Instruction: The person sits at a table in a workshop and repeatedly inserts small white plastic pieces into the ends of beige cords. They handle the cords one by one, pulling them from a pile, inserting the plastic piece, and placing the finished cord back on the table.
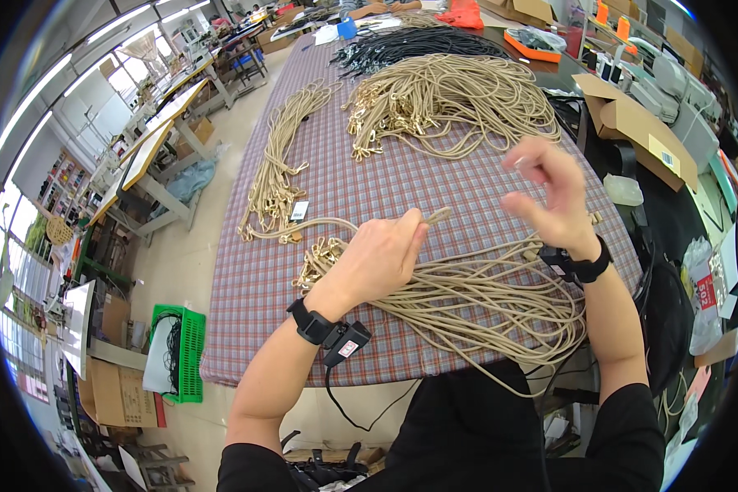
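Note:
My left hand (385,250) is closed on a beige cord (324,222). A short looped end of it sticks out past the fingertips, and the rest runs left toward a tag. My right hand (553,193) is raised over the table's right side, its thumb and fingers curved apart; a tiny bright spot by a fingertip is too small to make out. Beneath both hands spreads a bundle of beige cords (500,303) with gold metal clasps (320,261) at its left end. Farther left lies a narrower bundle of clasped cords (275,164), with a white tag (300,211) near its clasps.
A large heap of beige cords (459,98) lies at the back, with black cords (418,49) behind it. The plaid-covered table (246,328) bears them. A green basket (190,361) stands on the floor at left. An open cardboard box (631,131) sits at right.

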Tool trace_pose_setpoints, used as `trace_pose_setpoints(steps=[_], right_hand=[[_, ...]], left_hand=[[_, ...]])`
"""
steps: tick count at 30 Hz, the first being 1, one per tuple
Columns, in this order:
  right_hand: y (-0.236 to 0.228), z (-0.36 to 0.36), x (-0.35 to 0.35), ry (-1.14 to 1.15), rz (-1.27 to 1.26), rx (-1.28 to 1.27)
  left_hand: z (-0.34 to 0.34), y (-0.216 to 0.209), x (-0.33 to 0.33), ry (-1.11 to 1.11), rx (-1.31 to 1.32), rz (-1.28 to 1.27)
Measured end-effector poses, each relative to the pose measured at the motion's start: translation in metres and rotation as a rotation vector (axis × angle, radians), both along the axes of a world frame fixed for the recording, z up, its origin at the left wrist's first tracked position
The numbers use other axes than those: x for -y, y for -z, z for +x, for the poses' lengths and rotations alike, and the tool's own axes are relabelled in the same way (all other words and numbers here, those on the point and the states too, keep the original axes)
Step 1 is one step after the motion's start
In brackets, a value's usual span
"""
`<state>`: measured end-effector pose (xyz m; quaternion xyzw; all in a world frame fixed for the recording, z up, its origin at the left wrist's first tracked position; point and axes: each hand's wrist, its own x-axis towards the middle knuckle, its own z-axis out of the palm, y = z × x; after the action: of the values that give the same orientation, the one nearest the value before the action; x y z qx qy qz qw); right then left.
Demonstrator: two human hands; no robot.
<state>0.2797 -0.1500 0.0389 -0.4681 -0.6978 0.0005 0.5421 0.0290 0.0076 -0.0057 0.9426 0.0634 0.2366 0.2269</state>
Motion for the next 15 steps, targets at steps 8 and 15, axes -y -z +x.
trace_pose_setpoints(steps=[8,15], right_hand=[[0.020,-0.032,-0.011,-0.021,-0.096,0.417],[0.015,-0.038,-0.007,-0.020,-0.036,0.431]], left_hand=[[0.003,0.001,0.006,0.080,0.123,0.056],[0.004,0.000,0.016,0.094,0.084,0.070]])
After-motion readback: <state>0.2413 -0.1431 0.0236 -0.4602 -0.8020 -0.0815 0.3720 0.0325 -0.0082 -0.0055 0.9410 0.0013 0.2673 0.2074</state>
